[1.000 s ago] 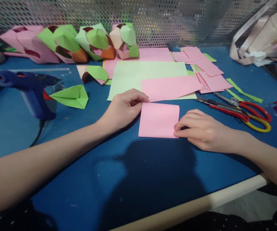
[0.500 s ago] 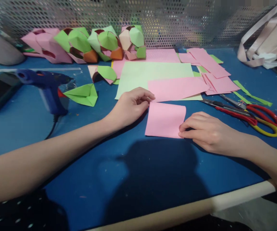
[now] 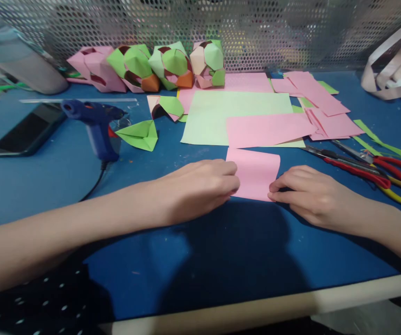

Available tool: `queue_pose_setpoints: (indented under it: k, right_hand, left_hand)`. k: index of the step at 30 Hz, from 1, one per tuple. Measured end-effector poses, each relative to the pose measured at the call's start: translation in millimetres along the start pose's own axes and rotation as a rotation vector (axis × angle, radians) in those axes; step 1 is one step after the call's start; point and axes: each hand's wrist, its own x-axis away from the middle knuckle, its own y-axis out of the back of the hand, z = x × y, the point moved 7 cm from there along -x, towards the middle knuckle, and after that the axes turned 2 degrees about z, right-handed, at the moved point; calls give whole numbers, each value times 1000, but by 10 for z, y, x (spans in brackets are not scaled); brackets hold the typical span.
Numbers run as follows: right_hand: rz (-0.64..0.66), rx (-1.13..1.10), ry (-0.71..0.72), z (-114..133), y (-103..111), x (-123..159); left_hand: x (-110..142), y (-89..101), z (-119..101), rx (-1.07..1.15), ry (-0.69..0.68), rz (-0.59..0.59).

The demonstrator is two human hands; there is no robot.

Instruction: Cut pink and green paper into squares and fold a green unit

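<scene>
A pink sheet of paper, bent over along its far edge into a loose fold, lies on the blue table in front of me. My left hand is at the sheet's left side, its fingers curled and closed on the near left part. At the near right corner, my right hand pinches the paper between thumb and fingers. Just beyond lie a pink paper strip and a pale green sheet under it.
A blue glue gun, a phone and a folded green paper piece are at left. Scissors lie at right, near pink paper pieces. Several folded paper shapes line the mesh panel.
My left hand has come down from the sheet's far left corner to its near left side. The right hand keeps its pinch. The view has shifted a little to the left.
</scene>
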Motion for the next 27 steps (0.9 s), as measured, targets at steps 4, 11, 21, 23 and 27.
queue_pose_setpoints:
  k: [4, 11, 21, 23, 27]
  right_hand:
    - [4, -5, 12, 9, -3, 6]
    - [14, -4, 13, 18, 8, -1]
    - [36, -4, -15, 1, -9, 8]
    - [39, -10, -22, -1, -12, 9]
    - [55, -22, -34, 4, -16, 0]
  left_hand:
    - [-33, -57, 103, 3, 20, 22]
    - [-22, -82, 116, 34, 8, 9]
    - [13, -136, -264, -317, -68, -19]
    - [35, -152, -415, -462, -70, -81]
    - [99, -251, -657, -598, -71, -167]
